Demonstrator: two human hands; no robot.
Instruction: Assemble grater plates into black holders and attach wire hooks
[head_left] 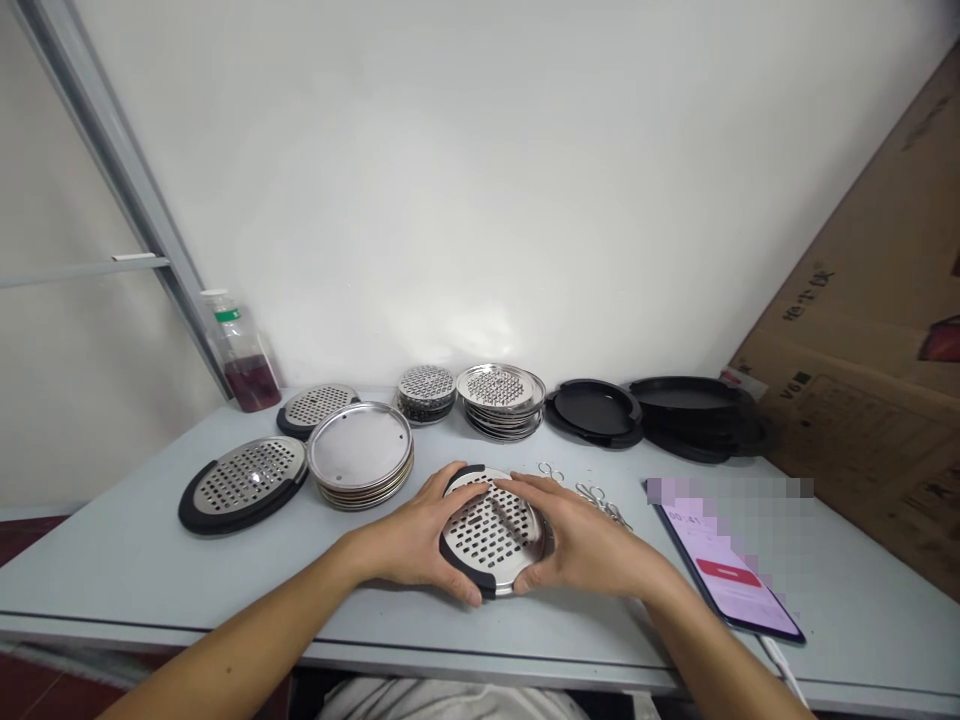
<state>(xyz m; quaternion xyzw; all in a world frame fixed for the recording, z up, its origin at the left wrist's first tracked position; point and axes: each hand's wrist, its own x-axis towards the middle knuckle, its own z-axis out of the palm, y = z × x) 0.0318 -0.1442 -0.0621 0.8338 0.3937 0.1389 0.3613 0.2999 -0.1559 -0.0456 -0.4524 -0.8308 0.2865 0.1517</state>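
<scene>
In front of me lies a round perforated metal grater (491, 530) with a black rim piece along its left side. My left hand (420, 535) curves around its left edge, fingers at the top and thumb at the bottom. My right hand (574, 535) grips the opposite edge the same way, its fingers reaching over the top. Left of my hands stands a stack of plain round metal plates (360, 445). Beside it rest two more black-rimmed graters, one nearer (244, 485) and one farther back (319, 408). Small wire clips (592, 492) lie just beyond my right hand.
Stacks of small grater discs (426, 385) and larger metal discs (501, 390) stand near the wall. Black round trays (596, 410) and more black pieces (686, 405) sit right of them. A phone (727, 570) with a cable, a bottle (247, 360) and a cardboard box (862, 400) flank the work area.
</scene>
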